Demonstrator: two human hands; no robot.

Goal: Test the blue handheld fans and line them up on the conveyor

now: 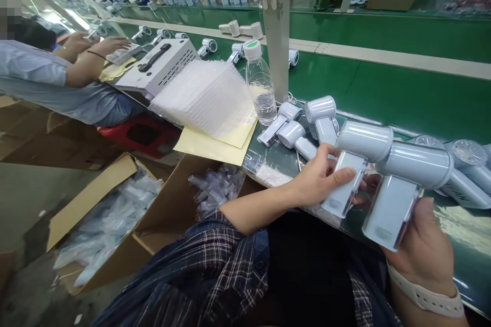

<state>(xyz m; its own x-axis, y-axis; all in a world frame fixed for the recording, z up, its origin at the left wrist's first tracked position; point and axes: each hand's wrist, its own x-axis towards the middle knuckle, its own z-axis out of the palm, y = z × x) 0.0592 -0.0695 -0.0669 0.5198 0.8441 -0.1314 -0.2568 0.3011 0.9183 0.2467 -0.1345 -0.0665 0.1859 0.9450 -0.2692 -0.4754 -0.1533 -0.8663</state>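
Note:
Two pale blue handheld fans are held up side by side over the near edge of the bench. My left hand (pixel 316 176) grips the handle of one handheld fan (pixel 366 140), thumb across its front. Around the handle of the other handheld fan (pixel 416 163) my right hand (pixel 429 240) is closed from the right; some of its fingers are hidden behind. The two fan heads touch or overlap; I cannot tell which. Beyond my left hand lie more fans (pixel 321 108) in a loose cluster. Others (pixel 468 153) rest behind my right hand.
A water bottle (pixel 261 84) stands by a grey post (pixel 274 30). Left of it, bubble-wrap sheets (pixel 207 94) lie on yellow paper (pixel 215 148), near a white box-shaped device (pixel 157 64). Cardboard boxes (pixel 169 214) with clear plastic pieces sit below. Co-workers sit left and across the green belt (pixel 391 82).

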